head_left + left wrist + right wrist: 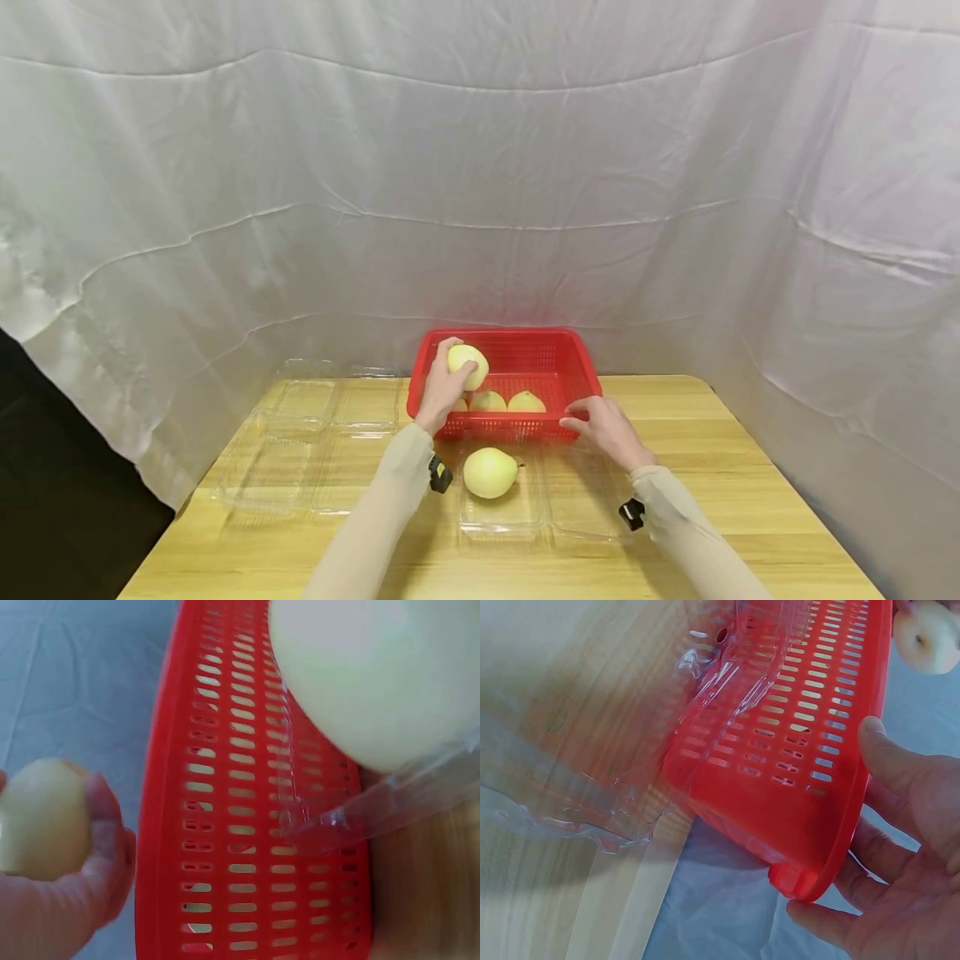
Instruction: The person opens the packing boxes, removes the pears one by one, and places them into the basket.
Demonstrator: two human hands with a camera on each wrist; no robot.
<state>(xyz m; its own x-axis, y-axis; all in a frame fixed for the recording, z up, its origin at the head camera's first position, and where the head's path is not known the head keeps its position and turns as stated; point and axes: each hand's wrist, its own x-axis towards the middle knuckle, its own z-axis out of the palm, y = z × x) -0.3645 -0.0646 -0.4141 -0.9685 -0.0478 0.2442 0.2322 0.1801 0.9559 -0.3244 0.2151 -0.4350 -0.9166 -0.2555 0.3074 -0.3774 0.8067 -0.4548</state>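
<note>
My left hand (440,387) grips a pale yellow pear (472,377), raised at the left side of a red plastic basket (551,354). The left wrist view also shows this pear (43,821) in the curled fingers. Inside the basket, several more pears (527,402) lie along its front wall. At the basket's front right corner, my right hand (606,427) holds the rim, with the thumb (877,742) on the outer side and the fingers behind it. Another pear (490,473) with a dark stem rests in a clear plastic box (502,528) in front of the basket.
Clear plastic clamshell boxes (273,467) stand on the left of the wooden table (720,500), lids raised. The front box has a second clear half (585,508) to the right, under my right forearm. A grey curtain (480,167) hangs behind the table.
</note>
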